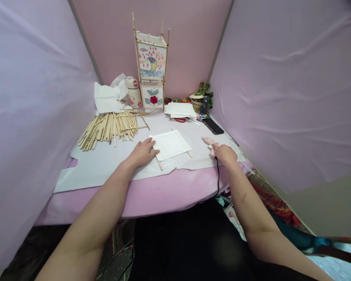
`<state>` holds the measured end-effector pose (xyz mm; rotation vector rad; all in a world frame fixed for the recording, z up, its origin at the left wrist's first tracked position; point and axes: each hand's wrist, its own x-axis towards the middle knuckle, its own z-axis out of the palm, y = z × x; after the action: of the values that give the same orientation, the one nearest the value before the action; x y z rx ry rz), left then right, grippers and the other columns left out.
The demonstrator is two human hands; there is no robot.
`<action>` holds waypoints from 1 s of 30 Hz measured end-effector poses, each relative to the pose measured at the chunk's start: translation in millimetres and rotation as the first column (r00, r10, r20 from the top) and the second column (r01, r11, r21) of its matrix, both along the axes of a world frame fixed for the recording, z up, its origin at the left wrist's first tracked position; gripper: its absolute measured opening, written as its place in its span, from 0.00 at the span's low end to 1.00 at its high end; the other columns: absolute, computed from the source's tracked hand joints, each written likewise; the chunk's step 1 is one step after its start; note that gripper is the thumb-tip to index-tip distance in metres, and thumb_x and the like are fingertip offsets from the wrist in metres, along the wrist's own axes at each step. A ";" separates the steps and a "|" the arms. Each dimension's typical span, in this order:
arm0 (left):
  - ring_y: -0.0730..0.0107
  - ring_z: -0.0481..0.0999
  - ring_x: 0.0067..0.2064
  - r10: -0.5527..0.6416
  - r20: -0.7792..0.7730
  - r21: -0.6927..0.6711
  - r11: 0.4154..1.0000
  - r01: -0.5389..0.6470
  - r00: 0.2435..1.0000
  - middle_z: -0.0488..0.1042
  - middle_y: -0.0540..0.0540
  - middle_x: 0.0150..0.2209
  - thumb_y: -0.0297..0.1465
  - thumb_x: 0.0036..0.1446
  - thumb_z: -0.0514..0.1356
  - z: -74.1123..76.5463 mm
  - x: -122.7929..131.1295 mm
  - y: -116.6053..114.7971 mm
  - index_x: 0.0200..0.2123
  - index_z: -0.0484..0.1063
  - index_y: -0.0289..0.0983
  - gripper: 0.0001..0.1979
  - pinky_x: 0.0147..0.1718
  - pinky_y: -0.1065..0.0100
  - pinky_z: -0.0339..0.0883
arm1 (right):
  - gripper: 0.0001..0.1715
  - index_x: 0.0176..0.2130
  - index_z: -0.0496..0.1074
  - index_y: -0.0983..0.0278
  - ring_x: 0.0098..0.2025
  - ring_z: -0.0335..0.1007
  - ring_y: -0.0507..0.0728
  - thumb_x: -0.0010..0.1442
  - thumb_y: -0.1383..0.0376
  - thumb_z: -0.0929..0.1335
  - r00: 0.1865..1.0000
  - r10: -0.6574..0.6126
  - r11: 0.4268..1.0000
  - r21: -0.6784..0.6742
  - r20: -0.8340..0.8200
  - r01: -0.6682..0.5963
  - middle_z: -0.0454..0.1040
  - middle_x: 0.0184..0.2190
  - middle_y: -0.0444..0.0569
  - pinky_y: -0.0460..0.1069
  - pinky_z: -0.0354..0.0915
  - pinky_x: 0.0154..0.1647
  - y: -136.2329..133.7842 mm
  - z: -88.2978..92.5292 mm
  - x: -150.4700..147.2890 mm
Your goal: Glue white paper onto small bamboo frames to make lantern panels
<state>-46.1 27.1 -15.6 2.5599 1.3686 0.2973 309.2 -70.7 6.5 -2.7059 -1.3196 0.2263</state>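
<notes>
A white paper panel [171,144] glued over thin wooden sticks lies in the middle of the table. My left hand [142,153] rests flat at its left edge, fingers stretched out and touching the paper and a stick. To the right, my right hand [224,153] is closed around the handle of a pink glue gun [210,142], which lies on the table with its nozzle pointing away from me. Its black cord [218,180] drops over the front edge of the table.
A pile of wooden sticks [109,127] lies at the left, with crumpled white paper [107,97] and a small jar [133,92] behind it. A tall painted paper lantern [151,66] stands at the back. White sheets [179,109], red scissors [180,120], a black phone [213,126] and a potted plant [203,97] are at the right.
</notes>
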 end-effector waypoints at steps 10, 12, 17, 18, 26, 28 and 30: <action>0.56 0.51 0.68 -0.008 0.006 0.001 1.000 0.008 1.000 0.52 0.36 0.67 0.45 0.63 0.49 -2.2 -0.1 1.2 0.62 0.60 0.35 0.29 0.65 0.51 0.43 | 0.18 0.48 0.72 0.62 0.45 0.61 0.63 0.66 0.60 0.59 0.789 0.562 0.770 0.192 0.247 -0.608 0.69 0.43 0.55 0.54 0.57 0.43 -55.0 -21.6 -115.7; 0.56 0.51 0.68 -0.007 0.008 0.002 1.000 0.007 1.000 0.52 0.36 0.67 0.45 0.63 0.49 -2.3 -0.1 1.0 0.62 0.60 0.34 0.29 0.65 0.50 0.43 | 0.19 0.53 0.69 0.63 0.46 0.60 0.64 0.65 0.60 0.60 0.809 0.526 0.794 0.189 0.262 -0.578 0.68 0.44 0.57 0.56 0.56 0.44 -50.2 -27.8 -133.3; 0.57 0.51 0.68 -0.011 0.010 0.017 1.000 0.011 1.000 0.53 0.36 0.67 0.45 0.63 0.49 -5.0 -0.5 2.0 0.62 0.60 0.36 0.29 0.64 0.50 0.43 | 0.17 0.48 0.70 0.65 0.47 0.59 0.66 0.64 0.61 0.60 0.854 0.455 0.826 0.239 0.252 -0.511 0.68 0.45 0.58 0.58 0.56 0.45 -33.1 -31.9 -157.9; 0.57 0.51 0.68 -0.012 0.010 0.020 1.000 0.012 1.000 0.53 0.36 0.67 0.45 0.63 0.49 -5.5 -0.6 2.2 0.62 0.60 0.36 0.29 0.64 0.50 0.43 | 0.17 0.48 0.70 0.64 0.47 0.59 0.65 0.64 0.61 0.60 0.855 0.458 0.821 0.252 0.246 -0.512 0.68 0.46 0.58 0.58 0.56 0.46 -31.9 -31.9 -161.1; 0.56 0.52 0.68 -0.015 0.020 0.010 1.000 0.014 1.000 0.53 0.36 0.67 0.45 0.63 0.49 -4.7 -0.9 2.0 0.61 0.61 0.36 0.29 0.64 0.51 0.43 | 0.27 0.61 0.62 0.63 0.63 0.49 0.65 0.65 0.59 0.60 0.816 0.527 0.746 0.330 0.239 -0.578 0.61 0.61 0.57 0.59 0.47 0.60 -36.7 -36.8 -168.9; 0.56 0.52 0.68 -0.013 0.024 0.006 1.000 0.013 1.000 0.52 0.36 0.67 0.45 0.63 0.49 -4.6 -0.8 2.0 0.61 0.61 0.36 0.29 0.64 0.50 0.43 | 0.29 0.63 0.60 0.64 0.66 0.46 0.65 0.66 0.57 0.60 0.811 0.534 0.743 0.327 0.238 -0.584 0.59 0.64 0.57 0.59 0.45 0.62 -36.1 -38.5 -168.1; 0.57 0.51 0.68 -0.012 0.023 0.007 1.000 0.011 1.000 0.52 0.36 0.67 0.45 0.63 0.49 -4.6 -0.7 2.1 0.61 0.61 0.36 0.29 0.64 0.50 0.43 | 0.30 0.64 0.59 0.64 0.67 0.44 0.65 0.67 0.56 0.60 0.808 0.543 0.746 0.309 0.230 -0.590 0.57 0.65 0.57 0.60 0.43 0.64 -34.2 -39.7 -167.5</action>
<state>-46.8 29.2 -20.2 2.5608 1.3466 0.3288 141.7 -105.0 -33.2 -1.9700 -1.9740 -0.1383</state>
